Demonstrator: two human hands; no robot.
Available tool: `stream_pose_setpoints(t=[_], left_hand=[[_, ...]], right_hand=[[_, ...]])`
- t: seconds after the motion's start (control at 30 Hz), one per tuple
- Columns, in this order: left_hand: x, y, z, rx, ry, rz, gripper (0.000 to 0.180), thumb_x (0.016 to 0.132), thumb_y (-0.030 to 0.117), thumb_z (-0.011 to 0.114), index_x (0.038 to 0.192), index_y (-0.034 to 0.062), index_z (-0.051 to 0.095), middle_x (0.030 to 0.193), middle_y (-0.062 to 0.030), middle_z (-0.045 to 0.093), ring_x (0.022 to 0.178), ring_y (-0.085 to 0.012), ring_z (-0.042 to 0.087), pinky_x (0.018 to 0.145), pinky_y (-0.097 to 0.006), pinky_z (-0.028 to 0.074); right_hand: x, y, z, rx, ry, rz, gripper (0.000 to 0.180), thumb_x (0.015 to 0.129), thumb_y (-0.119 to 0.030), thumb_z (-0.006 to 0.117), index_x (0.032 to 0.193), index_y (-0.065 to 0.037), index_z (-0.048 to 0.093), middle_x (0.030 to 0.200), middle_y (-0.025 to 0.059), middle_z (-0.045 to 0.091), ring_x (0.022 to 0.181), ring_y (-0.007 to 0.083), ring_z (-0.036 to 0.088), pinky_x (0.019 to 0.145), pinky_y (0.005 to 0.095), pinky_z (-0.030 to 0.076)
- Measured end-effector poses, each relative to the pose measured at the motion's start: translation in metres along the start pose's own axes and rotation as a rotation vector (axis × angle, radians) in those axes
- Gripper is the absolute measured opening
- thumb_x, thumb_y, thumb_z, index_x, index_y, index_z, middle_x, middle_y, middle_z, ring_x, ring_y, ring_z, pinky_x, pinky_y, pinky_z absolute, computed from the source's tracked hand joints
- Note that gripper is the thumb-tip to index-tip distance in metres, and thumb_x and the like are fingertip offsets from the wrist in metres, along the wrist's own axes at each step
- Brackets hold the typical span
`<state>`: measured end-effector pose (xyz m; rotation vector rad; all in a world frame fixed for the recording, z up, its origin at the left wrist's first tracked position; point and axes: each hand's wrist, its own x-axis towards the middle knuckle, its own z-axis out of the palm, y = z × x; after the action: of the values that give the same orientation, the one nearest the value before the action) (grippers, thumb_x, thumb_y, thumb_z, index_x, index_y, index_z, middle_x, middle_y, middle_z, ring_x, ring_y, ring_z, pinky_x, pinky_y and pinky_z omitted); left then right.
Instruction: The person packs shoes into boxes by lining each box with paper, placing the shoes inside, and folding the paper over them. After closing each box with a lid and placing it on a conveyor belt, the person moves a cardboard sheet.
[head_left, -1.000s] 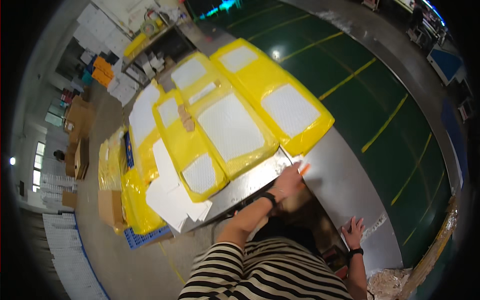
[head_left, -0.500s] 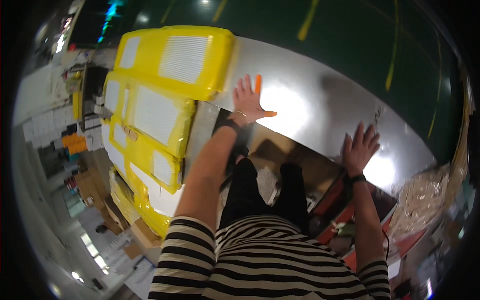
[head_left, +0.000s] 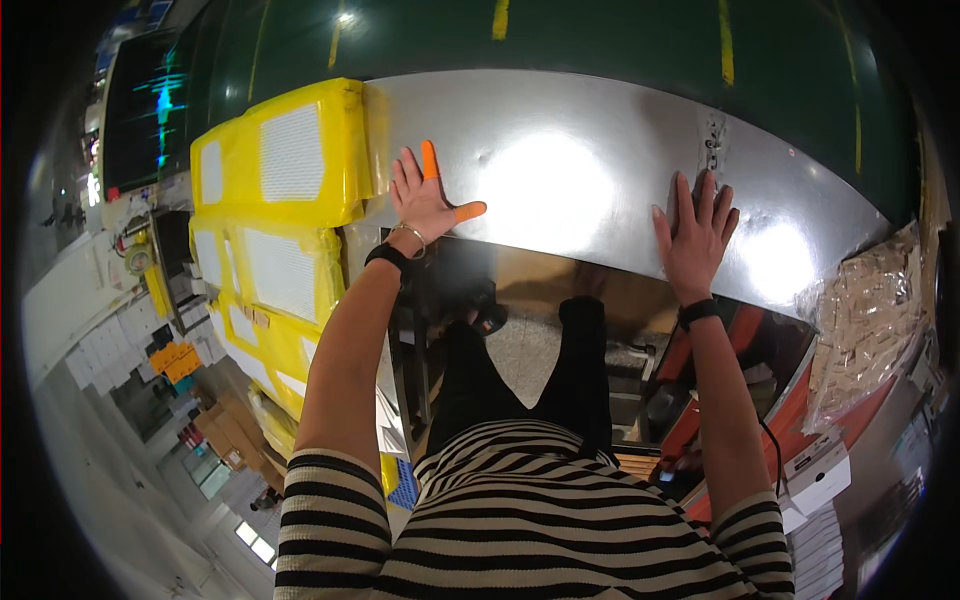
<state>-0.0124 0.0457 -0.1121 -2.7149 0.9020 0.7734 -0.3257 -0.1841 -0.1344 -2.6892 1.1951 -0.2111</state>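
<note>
My left hand (head_left: 425, 200) lies flat and spread on the shiny metal table (head_left: 560, 170), with orange finger covers on the index finger and thumb. It rests just right of a yellow wrapped parcel (head_left: 285, 155) with a white label. My right hand (head_left: 695, 235) is also flat with fingers apart near the table's front edge, close to a small bracket (head_left: 713, 145). Neither hand holds anything. Both wrists wear dark bands.
More yellow parcels (head_left: 265, 290) run down the left side of the table. A clear bag of small light pieces (head_left: 870, 320) sits at the right. Green floor with yellow lines (head_left: 600, 35) lies beyond the table. Boxes and shelves (head_left: 180, 360) stand at the lower left.
The view has swung and straightened over the table. Both hands stay spread flat on the metal surface; the left hand now sits closer to the yellow parcel.
</note>
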Motion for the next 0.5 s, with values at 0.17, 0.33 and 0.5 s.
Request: stream_pose_setpoints(t=[0.17, 0.33, 0.5], left_hand=[[0.003, -0.004, 0.004, 0.014, 0.017, 0.019, 0.135, 0.06, 0.08, 0.067, 0.154, 0.0143, -0.005, 0.156, -0.0276, -0.013, 0.144, -0.0461, -0.008, 0.115, -0.054, 0.0], [0.004, -0.01, 0.006, 0.004, 0.028, 0.053, 0.136, 0.059, 0.081, 0.067, 0.154, 0.0132, -0.004, 0.156, -0.0278, -0.013, 0.144, -0.0462, -0.008, 0.115, -0.054, 0.0], [-0.001, -0.008, 0.011, 0.005, 0.117, 0.103, 0.131, 0.063, 0.078, 0.067, 0.154, 0.0114, -0.001, 0.156, -0.0289, -0.008, 0.144, -0.047, -0.004, 0.115, -0.054, 0.001]], right_hand=[[-0.002, 0.002, 0.002, 0.065, 0.012, 0.023, 0.057, 0.092, -0.047, 0.054, 0.141, -0.02, 0.047, 0.153, 0.0168, 0.031, 0.14, 0.0473, 0.023, 0.113, 0.0592, 0.015], [-0.02, 0.003, 0.012, -0.087, 0.055, 0.242, 0.062, 0.092, -0.05, 0.051, 0.145, -0.019, 0.041, 0.154, 0.0158, 0.029, 0.141, 0.0476, 0.019, 0.112, 0.0629, 0.011], [-0.027, 0.008, 0.012, -0.107, 0.063, 0.407, 0.066, 0.091, -0.054, 0.047, 0.148, -0.022, 0.035, 0.156, 0.0151, 0.026, 0.141, 0.049, 0.017, 0.11, 0.0657, 0.009]])
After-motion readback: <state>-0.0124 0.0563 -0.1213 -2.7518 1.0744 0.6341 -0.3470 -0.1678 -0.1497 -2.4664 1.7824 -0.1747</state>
